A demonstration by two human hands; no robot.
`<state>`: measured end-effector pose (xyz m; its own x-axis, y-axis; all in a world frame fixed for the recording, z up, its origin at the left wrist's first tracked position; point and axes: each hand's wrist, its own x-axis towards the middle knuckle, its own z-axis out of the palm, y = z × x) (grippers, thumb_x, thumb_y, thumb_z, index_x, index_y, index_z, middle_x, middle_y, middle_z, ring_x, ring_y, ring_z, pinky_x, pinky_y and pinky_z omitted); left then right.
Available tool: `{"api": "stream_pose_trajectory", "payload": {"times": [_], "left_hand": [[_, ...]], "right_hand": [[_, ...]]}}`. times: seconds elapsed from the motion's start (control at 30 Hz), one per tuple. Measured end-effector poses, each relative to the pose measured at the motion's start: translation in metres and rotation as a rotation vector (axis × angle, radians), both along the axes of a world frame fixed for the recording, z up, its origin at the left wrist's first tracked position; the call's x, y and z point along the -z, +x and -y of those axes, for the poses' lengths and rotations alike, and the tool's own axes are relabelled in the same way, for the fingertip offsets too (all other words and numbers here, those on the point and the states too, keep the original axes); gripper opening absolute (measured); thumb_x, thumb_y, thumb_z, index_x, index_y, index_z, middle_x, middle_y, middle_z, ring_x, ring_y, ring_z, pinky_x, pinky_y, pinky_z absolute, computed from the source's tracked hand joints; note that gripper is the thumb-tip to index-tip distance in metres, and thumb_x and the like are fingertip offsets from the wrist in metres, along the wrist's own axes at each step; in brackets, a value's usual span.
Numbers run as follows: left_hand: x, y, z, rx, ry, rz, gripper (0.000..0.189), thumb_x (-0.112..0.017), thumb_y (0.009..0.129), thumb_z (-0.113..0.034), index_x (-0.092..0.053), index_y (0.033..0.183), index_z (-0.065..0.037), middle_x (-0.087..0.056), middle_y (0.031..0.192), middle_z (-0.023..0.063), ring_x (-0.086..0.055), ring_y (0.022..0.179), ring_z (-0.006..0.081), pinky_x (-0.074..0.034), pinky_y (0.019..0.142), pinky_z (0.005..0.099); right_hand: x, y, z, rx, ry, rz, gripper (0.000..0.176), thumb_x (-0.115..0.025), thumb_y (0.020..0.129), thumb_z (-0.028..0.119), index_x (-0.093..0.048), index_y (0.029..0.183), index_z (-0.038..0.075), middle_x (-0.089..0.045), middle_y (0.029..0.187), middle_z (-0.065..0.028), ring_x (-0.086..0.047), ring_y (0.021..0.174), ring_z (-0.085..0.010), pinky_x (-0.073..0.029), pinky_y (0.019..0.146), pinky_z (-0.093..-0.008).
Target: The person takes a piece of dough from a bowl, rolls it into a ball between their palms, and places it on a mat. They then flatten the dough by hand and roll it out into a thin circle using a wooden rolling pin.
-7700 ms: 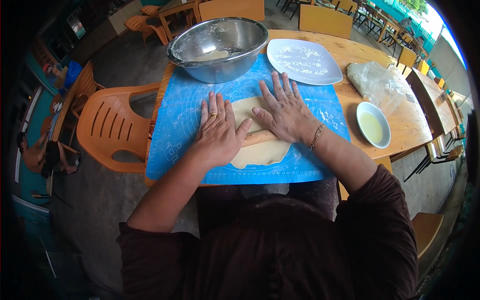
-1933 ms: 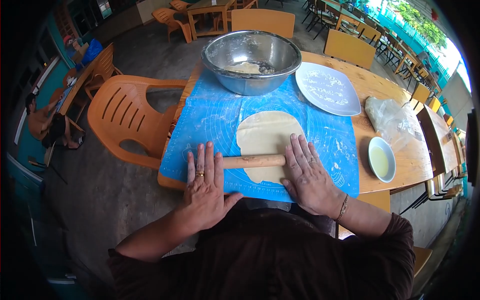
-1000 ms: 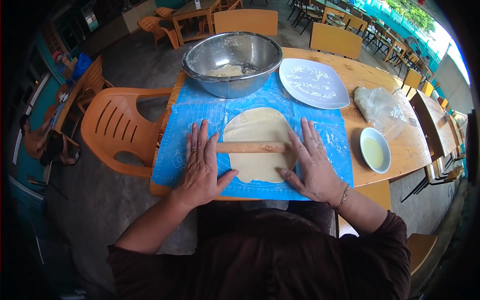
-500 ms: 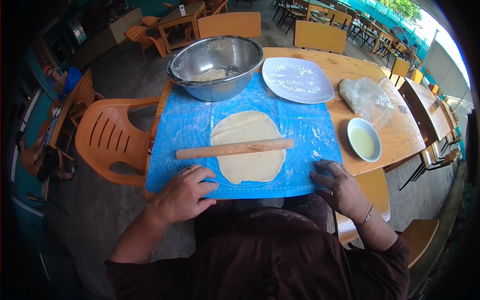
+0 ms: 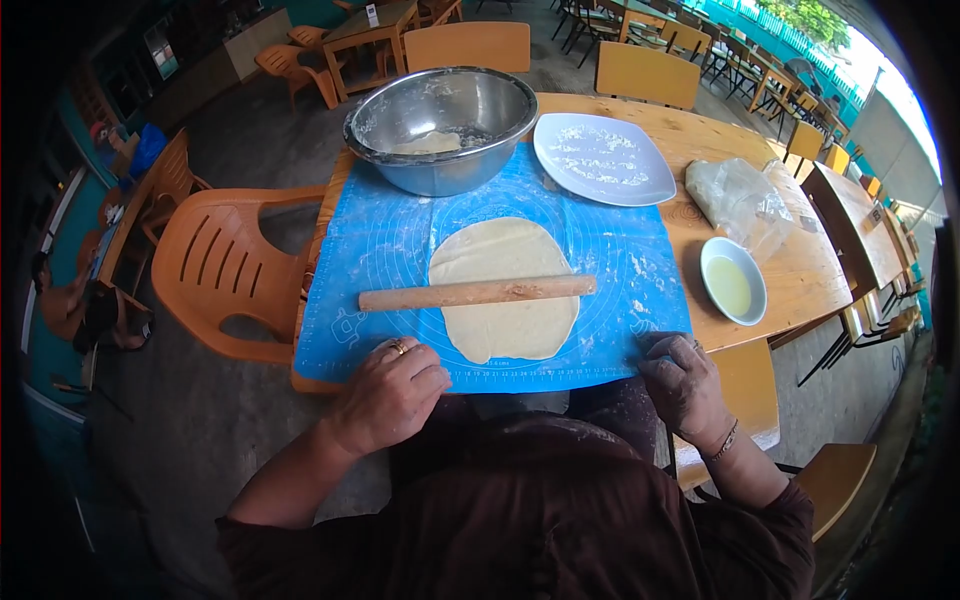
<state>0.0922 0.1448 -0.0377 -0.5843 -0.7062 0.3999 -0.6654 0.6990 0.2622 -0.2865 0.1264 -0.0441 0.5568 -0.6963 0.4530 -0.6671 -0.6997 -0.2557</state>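
A blue silicone baking mat (image 5: 340,270), marked with circles and a ruler edge, bears a flat, rounded sheet of dough (image 5: 500,335). Across the dough lies a wooden rolling pin (image 5: 477,292), touched by neither hand. My left hand (image 5: 393,395) is at the mat's front edge, left of the dough, its fingers curled in. At the front right corner of the mat, my right hand (image 5: 688,390) is also closed, with flour on its fingers. Whether either hand pinches the mat is hidden.
At the back of the wooden table (image 5: 690,225) stand a steel bowl (image 5: 440,178) with dough inside and a white plate (image 5: 560,180) of flour. A plastic bag (image 5: 740,205) and a small bowl of yellowish liquid (image 5: 733,283) sit right. An orange chair (image 5: 225,250) adjoins the left side.
My fingers have curled in on both hands, and the left hand has shifted slightly right. The view has shifted a little; the rolling pin stays on the dough.
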Motion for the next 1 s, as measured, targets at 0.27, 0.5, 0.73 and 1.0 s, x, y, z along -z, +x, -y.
{"api": "stream_pose_trajectory", "payload": {"times": [0.27, 0.5, 0.73, 1.0], "left_hand": [[-0.01, -0.009, 0.002, 0.007, 0.032, -0.149, 0.012, -0.075, 0.077, -0.007, -0.064, 0.079, -0.005, -0.062, 0.084, 0.0088, -0.061, 0.081, 0.0282, -0.048, 0.075, 0.0377], [-0.004, -0.049, 0.028, 0.209, 0.045, -0.068, 0.046, -0.067, 0.089, -0.025, -0.058, 0.123, 0.005, -0.054, 0.131, 0.024, -0.05, 0.127, 0.0399, -0.041, 0.107, 0.0461], [0.007, -0.051, 0.032, 0.09, 0.314, 0.231, 0.081, -0.042, 0.099, -0.055, -0.029, 0.146, 0.01, -0.029, 0.149, 0.035, -0.022, 0.144, 0.0476, -0.015, 0.121, 0.0487], [0.0, -0.053, 0.035, 0.15, 0.261, 0.15, 0.078, -0.041, 0.1, -0.052, -0.032, 0.145, 0.011, -0.027, 0.152, 0.0334, -0.021, 0.146, 0.0428, -0.013, 0.121, 0.049]], "right_hand": [[-0.044, 0.012, 0.01, 0.001, 0.269, -0.018, 0.017, -0.073, 0.077, 0.004, -0.069, 0.093, 0.002, -0.063, 0.099, -0.0126, -0.061, 0.097, -0.0322, -0.051, 0.081, -0.0409], [-0.042, 0.093, 0.065, -0.237, 0.002, 0.102, 0.025, -0.064, 0.09, 0.012, -0.066, 0.114, 0.003, -0.062, 0.118, -0.0185, -0.058, 0.117, -0.036, -0.048, 0.098, -0.0442], [-0.004, 0.146, 0.106, -0.371, 0.129, -0.128, 0.049, -0.05, 0.101, 0.033, -0.049, 0.141, 0.006, -0.043, 0.147, -0.0247, -0.033, 0.142, -0.043, -0.03, 0.116, -0.0499], [-0.014, 0.166, 0.145, -0.026, 0.043, -0.436, 0.077, -0.031, 0.099, 0.061, -0.026, 0.154, 0.007, -0.017, 0.158, -0.0295, -0.005, 0.149, -0.0461, -0.006, 0.119, -0.0587]]}}
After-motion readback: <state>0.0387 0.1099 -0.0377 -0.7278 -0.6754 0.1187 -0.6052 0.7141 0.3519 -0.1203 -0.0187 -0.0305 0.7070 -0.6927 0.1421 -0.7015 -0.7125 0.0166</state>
